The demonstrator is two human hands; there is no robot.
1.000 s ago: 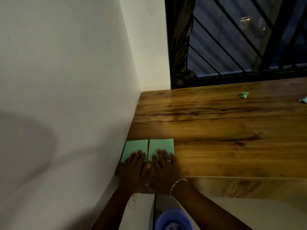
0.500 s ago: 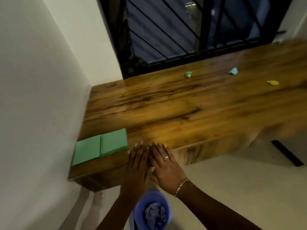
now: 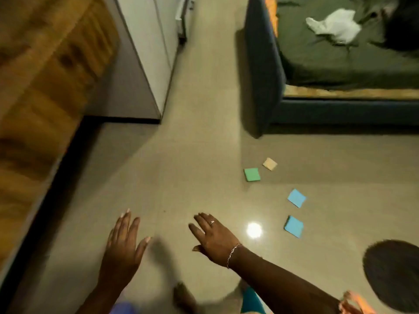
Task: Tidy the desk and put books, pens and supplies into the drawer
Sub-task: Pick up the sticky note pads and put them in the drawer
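The shiny floor [image 3: 192,143] lies under both hands, with the wooden desk [image 3: 34,87] to their left and a bed [image 3: 340,64] far ahead. The left hand [image 3: 122,252] and right hand [image 3: 215,239] are spread wide and hold nothing. To the right of the right hand lie a green pad [image 3: 252,174], a tan pad [image 3: 270,164], a far blue pad [image 3: 296,198] and a near blue pad [image 3: 293,226].

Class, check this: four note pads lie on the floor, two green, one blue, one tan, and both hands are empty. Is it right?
Not quite: the head view shows one green pad, two blue pads, one tan pad on the floor. The left hand and right hand are empty.
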